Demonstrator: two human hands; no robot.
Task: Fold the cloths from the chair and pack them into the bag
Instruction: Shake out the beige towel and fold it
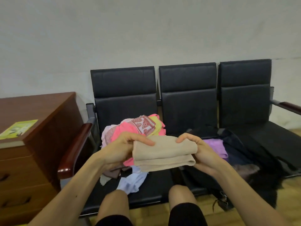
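Left hand (121, 150) grip: thumb laid over the top, fingers curled under, pinching the 9 o'clock end of the beige cloth (164, 154). Right hand (201, 152) grip: fingers curled over the top edge, clamped on the 3 o'clock end of the same cloth. Both grips closed on fabric, neither spread. Beige cloth is folded into a flat stack of layers, held in the air between the hands above the front of the chair (189, 98), roughly frame centre.

At 11 o'clock of the beige cloth: unfolded pile of cloths (128, 129) on the left seat, with pink, yellow, a maroon leaf-print piece on top and pale pink at the side. At 7 o'clock: light blue cloth (132, 181) trailing toward the seat front, a brownish piece beside it. At 3 o'clock: black bag (244, 144) lying open on the middle seat, sagging over the front edge; purple cloth (215, 146) inside it, just past the right hand.

Chair is a three-seat black padded row against a pale wall (146, 30), wooden armrest (75, 149) at 9 o'clock. Further out at 9 o'clock: brown wooden table (40, 111) with drawers, yellow-green booklet (18, 128) on top. At 6 o'clock: bare knees (114, 203), dark shorts, wood floor (291, 193) beyond
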